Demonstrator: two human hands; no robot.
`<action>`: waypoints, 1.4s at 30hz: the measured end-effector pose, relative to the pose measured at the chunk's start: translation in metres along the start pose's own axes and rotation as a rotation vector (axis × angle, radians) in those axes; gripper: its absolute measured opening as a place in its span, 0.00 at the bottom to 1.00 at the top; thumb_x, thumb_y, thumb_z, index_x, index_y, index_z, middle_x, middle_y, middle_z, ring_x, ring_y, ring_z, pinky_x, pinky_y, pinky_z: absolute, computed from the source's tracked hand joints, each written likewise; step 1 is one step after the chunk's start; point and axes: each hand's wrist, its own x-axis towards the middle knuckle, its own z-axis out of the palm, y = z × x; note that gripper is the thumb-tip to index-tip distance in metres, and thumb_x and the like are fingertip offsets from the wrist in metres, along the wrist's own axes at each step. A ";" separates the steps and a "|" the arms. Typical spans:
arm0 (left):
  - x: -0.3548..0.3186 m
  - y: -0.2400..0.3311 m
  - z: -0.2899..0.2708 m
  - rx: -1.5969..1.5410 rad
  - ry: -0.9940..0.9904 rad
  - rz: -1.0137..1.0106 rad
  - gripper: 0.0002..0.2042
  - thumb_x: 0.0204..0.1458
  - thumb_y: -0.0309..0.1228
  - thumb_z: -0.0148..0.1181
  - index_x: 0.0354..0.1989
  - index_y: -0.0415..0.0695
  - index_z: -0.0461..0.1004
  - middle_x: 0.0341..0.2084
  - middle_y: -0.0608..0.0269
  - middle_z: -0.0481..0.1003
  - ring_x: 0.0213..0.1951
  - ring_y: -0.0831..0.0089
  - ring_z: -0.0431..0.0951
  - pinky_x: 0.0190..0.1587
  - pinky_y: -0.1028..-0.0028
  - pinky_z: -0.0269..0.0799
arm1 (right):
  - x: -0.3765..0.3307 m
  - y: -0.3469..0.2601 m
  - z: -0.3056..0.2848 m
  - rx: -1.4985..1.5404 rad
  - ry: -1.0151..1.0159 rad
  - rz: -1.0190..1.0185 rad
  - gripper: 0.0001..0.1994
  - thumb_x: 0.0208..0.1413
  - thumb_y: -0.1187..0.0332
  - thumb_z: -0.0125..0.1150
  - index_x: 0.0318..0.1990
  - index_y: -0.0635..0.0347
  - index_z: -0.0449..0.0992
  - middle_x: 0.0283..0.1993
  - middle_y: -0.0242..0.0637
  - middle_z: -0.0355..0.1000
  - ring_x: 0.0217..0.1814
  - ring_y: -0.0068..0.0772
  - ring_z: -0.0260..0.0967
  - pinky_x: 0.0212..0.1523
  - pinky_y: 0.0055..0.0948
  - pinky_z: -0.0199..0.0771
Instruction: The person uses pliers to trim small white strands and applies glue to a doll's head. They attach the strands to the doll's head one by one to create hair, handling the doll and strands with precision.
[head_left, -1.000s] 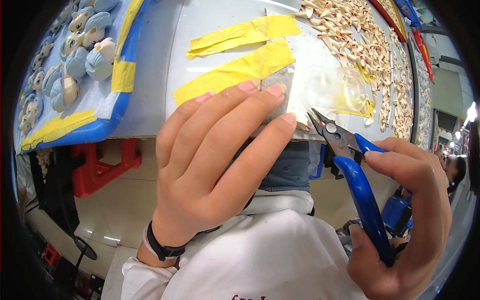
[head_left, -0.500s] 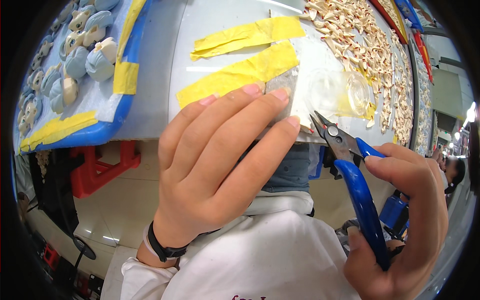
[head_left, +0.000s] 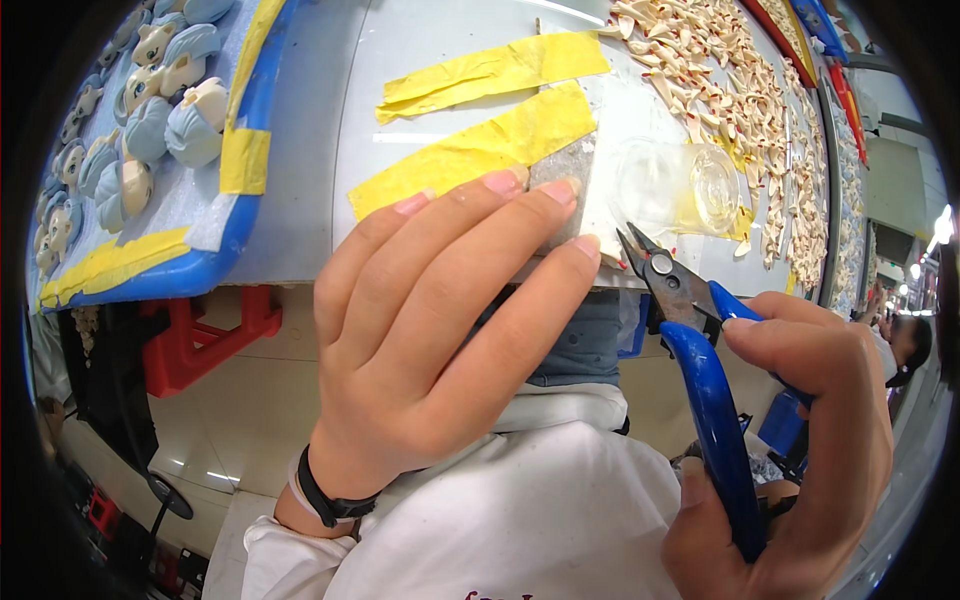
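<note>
My left hand (head_left: 420, 310) lies palm down at the table's front edge, fingers stretched out. Its fingertips rest on a worn grey pad (head_left: 568, 165). Beside the index fingertip lies a small cream piece (head_left: 612, 245) with red spots; whether the finger presses on it I cannot tell. My right hand (head_left: 820, 420) is closed round the blue handles of side-cutting pliers (head_left: 715, 410). The pliers' jaws stand slightly apart, pointing up and left beside that piece. Two yellow tape strips (head_left: 490, 75) lie on the table beyond my left hand.
A blue-rimmed tray (head_left: 245, 215) at the left carries several doll heads (head_left: 195, 120) with pale blue hair. At the right are a clear plastic cup (head_left: 690, 185) on its side and a heap of cream pieces (head_left: 720, 70) with red tips. A red frame (head_left: 215, 340) stands below the table.
My right hand and the pliers have shifted slightly left, and the handles sit a little lower. My left hand stays nearly in place.
</note>
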 end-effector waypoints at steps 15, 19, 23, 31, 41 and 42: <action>-0.001 0.001 0.001 0.003 0.006 -0.009 0.15 0.41 0.20 0.55 0.40 0.45 0.75 0.43 0.57 0.75 0.44 0.60 0.74 0.47 0.67 0.64 | 0.000 0.000 -0.001 0.004 -0.018 -0.038 0.24 0.37 0.71 0.56 0.47 0.67 0.67 0.43 0.49 0.70 0.39 0.38 0.71 0.41 0.25 0.68; 0.000 0.001 0.001 0.001 0.004 -0.006 0.15 0.41 0.19 0.55 0.40 0.45 0.75 0.43 0.58 0.75 0.44 0.60 0.74 0.47 0.68 0.64 | -0.001 0.002 -0.001 0.005 -0.019 -0.046 0.24 0.39 0.71 0.56 0.48 0.67 0.67 0.43 0.48 0.70 0.39 0.37 0.71 0.41 0.25 0.68; 0.000 0.002 0.001 0.001 0.013 -0.017 0.15 0.41 0.20 0.55 0.40 0.45 0.75 0.43 0.59 0.75 0.44 0.60 0.74 0.47 0.68 0.64 | 0.001 0.002 -0.003 0.020 -0.021 -0.073 0.23 0.40 0.71 0.56 0.48 0.67 0.67 0.43 0.48 0.70 0.38 0.36 0.71 0.40 0.24 0.68; 0.002 0.001 0.006 -0.013 0.046 0.008 0.15 0.42 0.21 0.55 0.41 0.46 0.75 0.43 0.60 0.75 0.44 0.62 0.74 0.48 0.68 0.63 | 0.002 0.009 -0.018 0.169 -0.031 -0.143 0.22 0.42 0.71 0.57 0.49 0.67 0.67 0.42 0.47 0.70 0.38 0.35 0.71 0.39 0.22 0.68; 0.000 0.003 -0.002 -0.015 -0.016 -0.036 0.15 0.45 0.23 0.56 0.44 0.44 0.73 0.44 0.59 0.74 0.46 0.62 0.72 0.50 0.67 0.61 | -0.025 0.021 -0.020 0.350 -0.058 0.307 0.30 0.38 0.59 0.60 0.47 0.73 0.65 0.48 0.51 0.63 0.51 0.41 0.63 0.56 0.33 0.57; 0.001 0.004 -0.003 -0.018 -0.023 -0.042 0.15 0.45 0.24 0.56 0.44 0.43 0.73 0.44 0.59 0.74 0.47 0.61 0.72 0.50 0.66 0.61 | -0.027 0.023 -0.020 0.356 -0.069 0.301 0.30 0.38 0.60 0.59 0.48 0.73 0.65 0.49 0.51 0.63 0.51 0.40 0.62 0.56 0.33 0.57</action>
